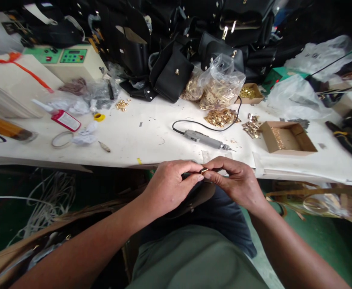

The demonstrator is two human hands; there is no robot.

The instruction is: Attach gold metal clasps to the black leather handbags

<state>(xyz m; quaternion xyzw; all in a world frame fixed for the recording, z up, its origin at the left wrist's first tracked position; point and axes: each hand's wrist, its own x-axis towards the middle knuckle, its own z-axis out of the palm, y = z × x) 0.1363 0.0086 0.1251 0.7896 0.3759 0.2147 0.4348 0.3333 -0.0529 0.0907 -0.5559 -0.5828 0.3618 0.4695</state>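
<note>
Just off the table's front edge, above my lap, my left hand (172, 182) pinches the edge of a black leather bag piece (198, 194). My right hand (234, 176) meets it there, its thumb and index finger closed on a small gold metal fitting (204, 170) at the same edge. The fingertips of both hands almost touch. Most of the bag piece hangs below my hands, partly hidden by them. Beyond my hands a grey electric screwdriver (207, 140) lies on the table, its tip towards the right.
Gold fittings lie in a pile (221, 117) beneath a plastic bag (222, 86). An open cardboard box (293, 138) and pliers (347, 140) are on the right. A red bottle (66, 120) and yellow tape roll (99, 117) lie left. Black bags (174, 74) crowd the back.
</note>
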